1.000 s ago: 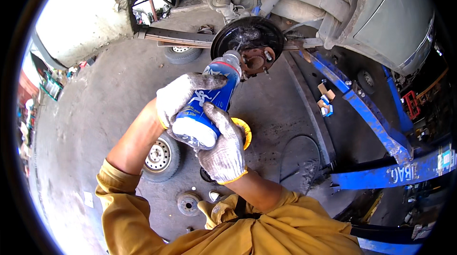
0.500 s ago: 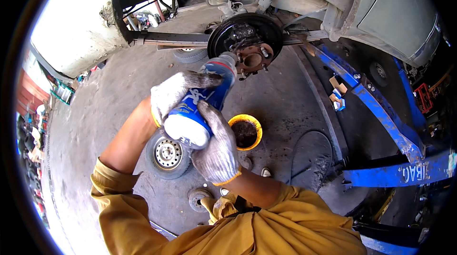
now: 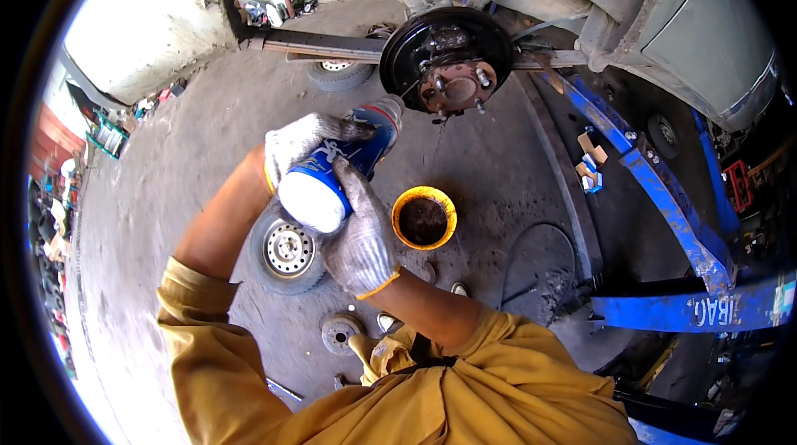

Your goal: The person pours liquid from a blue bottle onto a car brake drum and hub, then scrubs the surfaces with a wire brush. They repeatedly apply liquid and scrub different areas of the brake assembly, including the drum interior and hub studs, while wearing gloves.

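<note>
Both my gloved hands are closed around a blue plastic bottle (image 3: 359, 151), tilted with its white base toward me and its clear, red-banded end toward the wheel hub. My left hand (image 3: 303, 144) wraps its upper side, and my right hand (image 3: 359, 242) grips it from below and the right. A thin streak of liquid shows between the bottle's far end and the rusty hub flange (image 3: 459, 90) with its studs. Behind the flange is a black, wet backing plate (image 3: 407, 34). Drops fall below the hub. Neither glove touches the hub.
A yellow bucket (image 3: 425, 192) with dark contents stands on the floor below the hub. Nearby lie a wheel (image 3: 287, 249) and a brake drum (image 3: 340, 334). Blue lift arms (image 3: 664, 196) reach in at the right, beside small boxes (image 3: 590, 164). The raised vehicle body (image 3: 706, 30) overhangs.
The bottle and both hands have drawn slightly back from the hub, down and left of it. The hub's flange and studs look wetter, with drops falling. My view has shifted a little.
</note>
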### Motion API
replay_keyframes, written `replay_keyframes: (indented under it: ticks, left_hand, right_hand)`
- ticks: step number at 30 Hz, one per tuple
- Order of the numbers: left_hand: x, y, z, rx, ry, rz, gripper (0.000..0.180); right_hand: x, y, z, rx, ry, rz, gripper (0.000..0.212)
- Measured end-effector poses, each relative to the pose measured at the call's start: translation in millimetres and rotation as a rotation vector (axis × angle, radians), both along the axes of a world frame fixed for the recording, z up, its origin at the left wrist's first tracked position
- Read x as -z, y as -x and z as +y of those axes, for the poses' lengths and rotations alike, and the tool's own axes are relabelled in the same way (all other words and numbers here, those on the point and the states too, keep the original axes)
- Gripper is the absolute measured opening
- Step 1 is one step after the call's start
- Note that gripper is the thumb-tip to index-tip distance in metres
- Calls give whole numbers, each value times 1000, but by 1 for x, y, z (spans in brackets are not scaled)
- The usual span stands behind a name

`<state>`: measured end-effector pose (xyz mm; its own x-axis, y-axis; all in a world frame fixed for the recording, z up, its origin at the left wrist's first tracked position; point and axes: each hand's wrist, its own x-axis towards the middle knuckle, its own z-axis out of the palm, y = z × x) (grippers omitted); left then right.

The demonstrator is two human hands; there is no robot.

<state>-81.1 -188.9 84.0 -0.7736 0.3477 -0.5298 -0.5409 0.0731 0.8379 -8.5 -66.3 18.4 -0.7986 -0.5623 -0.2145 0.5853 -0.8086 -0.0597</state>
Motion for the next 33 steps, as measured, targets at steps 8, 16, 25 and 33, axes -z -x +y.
replay_keyframes:
  ticks: [8, 16, 25, 33]
  left_hand:
    - [140, -22, 36, -235, -703, -285, 33]
    - [128, -18, 35, -321, -666, -169, 38]
    - [132, -18, 53, -421, -585, -180, 33]
    - [163, -25, 113, -406, -515, 25, 44]
  right_hand:
    - [68, -6, 46, -64, -356, 22, 33]
    - [63, 10, 49, -42, -371, 78, 28]
    - [63, 14, 68, -77, -323, 16, 21]
    - [103, 16, 139, -87, -553, 181, 33]
